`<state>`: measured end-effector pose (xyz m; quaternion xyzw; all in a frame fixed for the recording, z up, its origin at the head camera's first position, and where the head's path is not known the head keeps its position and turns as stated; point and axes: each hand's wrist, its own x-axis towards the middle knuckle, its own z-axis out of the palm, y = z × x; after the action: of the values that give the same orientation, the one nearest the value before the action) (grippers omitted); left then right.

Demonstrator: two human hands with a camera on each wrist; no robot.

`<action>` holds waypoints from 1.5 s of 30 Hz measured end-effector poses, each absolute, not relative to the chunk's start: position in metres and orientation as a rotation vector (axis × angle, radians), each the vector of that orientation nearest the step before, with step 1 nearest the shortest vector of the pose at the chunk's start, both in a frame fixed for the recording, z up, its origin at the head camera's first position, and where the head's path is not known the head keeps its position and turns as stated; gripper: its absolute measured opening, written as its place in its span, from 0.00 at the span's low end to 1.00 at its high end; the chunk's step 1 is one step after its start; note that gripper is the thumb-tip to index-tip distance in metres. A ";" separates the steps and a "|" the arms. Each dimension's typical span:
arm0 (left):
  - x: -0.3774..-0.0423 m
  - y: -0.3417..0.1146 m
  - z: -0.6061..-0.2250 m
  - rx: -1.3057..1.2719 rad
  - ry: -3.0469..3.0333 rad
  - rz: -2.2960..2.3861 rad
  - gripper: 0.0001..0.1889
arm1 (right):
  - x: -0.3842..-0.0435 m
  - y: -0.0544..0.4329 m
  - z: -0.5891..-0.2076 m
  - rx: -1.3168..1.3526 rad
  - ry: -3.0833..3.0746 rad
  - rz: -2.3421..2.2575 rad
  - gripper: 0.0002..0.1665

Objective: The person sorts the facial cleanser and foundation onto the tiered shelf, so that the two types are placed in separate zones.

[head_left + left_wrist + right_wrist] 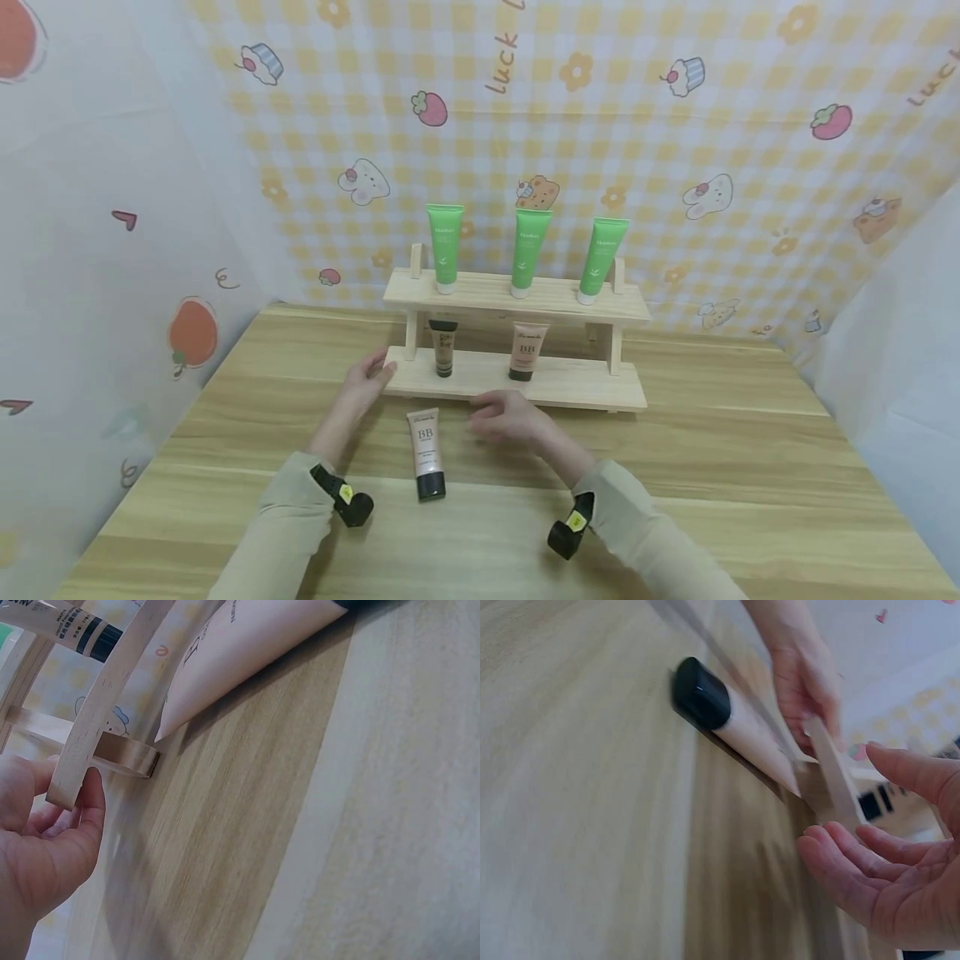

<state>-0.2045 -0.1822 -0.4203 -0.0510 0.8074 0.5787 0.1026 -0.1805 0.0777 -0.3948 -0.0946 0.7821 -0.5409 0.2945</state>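
A two-tier wooden display rack [480,375] stands against the back. My left hand [365,382] pinches the left end of its lower board [79,750], thumb on one face and fingers on the other. In the head view my right hand [512,417] is at the board's front edge. The right wrist view shows its fingers [840,877] loosely bent, thumb apart, holding nothing. Between the hands, a pinkish BB cream tube [425,450] with a black cap lies on the table. On the lower tier stand a small brown tube [444,350] and another BB cream tube [527,350].
Three green tubes with white caps stand along the upper tier: left [446,250], middle [530,252] and right [602,260]. Below the rack spreads a wood-grain table [750,467]. Behind it hangs a yellow checked cloth [480,142], with a pale sheet [112,275] at the left.
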 end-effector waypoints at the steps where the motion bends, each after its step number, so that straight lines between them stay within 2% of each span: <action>1: -0.205 -0.182 -0.420 -0.153 2.387 1.708 0.32 | -0.180 0.073 -0.396 -0.260 2.068 -1.436 0.30; 8: -0.206 -0.180 -0.418 -0.166 2.395 1.716 0.31 | -0.176 0.042 -0.408 -0.247 2.061 -1.403 0.34; 16: -0.204 -0.180 -0.419 -0.165 2.389 1.731 0.31 | -0.169 0.023 -0.414 -0.241 2.225 -1.254 0.43; 23: -0.205 -0.179 -0.419 -0.150 2.385 1.741 0.31 | -0.165 0.014 -0.414 -0.281 2.227 -1.225 0.24; 25: -0.205 -0.179 -0.419 -0.147 2.384 1.743 0.31 | -0.165 0.011 -0.415 -0.275 2.203 -1.234 0.21; 29: -0.204 -0.180 -0.421 -0.159 2.378 1.752 0.31 | -0.166 0.007 -0.419 -0.242 2.144 -1.265 0.20; 34: -0.205 -0.179 -0.422 -0.178 2.359 1.756 0.31 | -0.165 0.011 -0.426 -0.209 2.055 -1.349 0.23; 45: -0.205 -0.181 -0.424 -0.158 2.355 1.764 0.31 | -0.164 0.048 -0.415 -0.275 1.987 -1.449 0.29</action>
<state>-0.2052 -0.1813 -0.4240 -0.0534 0.7955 0.5958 0.0971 -0.1640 0.0485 -0.4147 -0.1051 0.7587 -0.5534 0.3273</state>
